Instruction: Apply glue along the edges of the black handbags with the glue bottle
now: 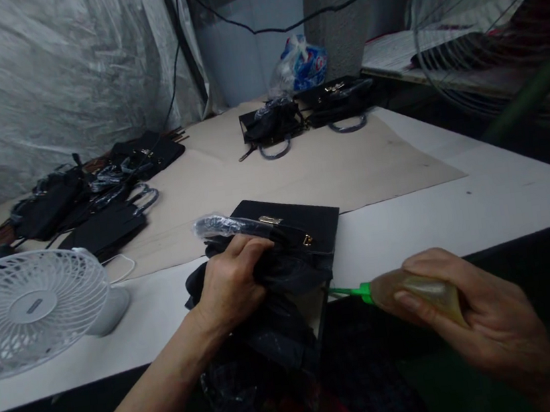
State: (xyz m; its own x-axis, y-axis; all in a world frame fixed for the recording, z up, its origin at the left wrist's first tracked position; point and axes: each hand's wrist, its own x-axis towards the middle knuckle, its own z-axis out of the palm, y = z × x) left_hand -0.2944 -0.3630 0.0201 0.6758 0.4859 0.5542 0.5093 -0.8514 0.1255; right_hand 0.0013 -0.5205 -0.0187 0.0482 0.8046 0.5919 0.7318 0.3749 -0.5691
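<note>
Counted over my remote link: hands, two (left hand (231,275), right hand (493,313)); squeeze bottle (433,290), one; held black bag (319,220), one; far black bags (270,125), two; heaped black bags (107,230), at least three, overlap preventing my exact tally; white fan (31,307), one; blue-printed plastic bag (312,64), one.

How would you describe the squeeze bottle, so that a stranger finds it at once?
Find the near edge of the white table and the black bag held there by the left hand. Just right of it, the right hand grips the squeeze bottle. Its green nozzle and yellowish-brown body set it apart from that bag.
</note>
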